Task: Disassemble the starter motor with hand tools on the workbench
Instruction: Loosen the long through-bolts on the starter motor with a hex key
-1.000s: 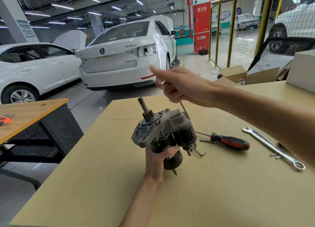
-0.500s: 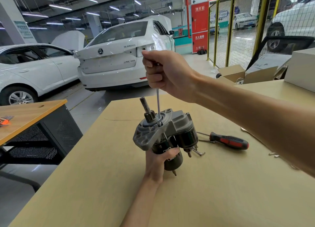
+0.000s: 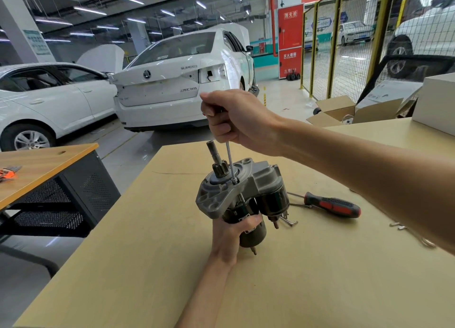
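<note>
While the left hand holds the starter motor upright above the bench, its grip wrapped round the dark cylindrical body near the lower end, the right hand has changed its job entirely: a second ago it was open-fingered and reaching over the motor with a slim tool held at a slant, and now its grip is a closed fist round the top of that thin tool, whose shaft stands nearly vertical with its tip seated on a fastener in the grey nose housing, just beside the pinion shaft. To my eye that means the aiming is over and the turning of a housing screw is about to start or is under way; the motor looks whole, so the stripping-down seems early. On the bench to the right lie a red-and-black screwdriver and, near the forearm, a few small bright metal bits I cannot identify. As for containers, an open cardboard box sits beyond the far edge of the bench; something small and pale shows at its mouth, too unclear to name. A closed pale box rests on the bench's far right corner.
</note>
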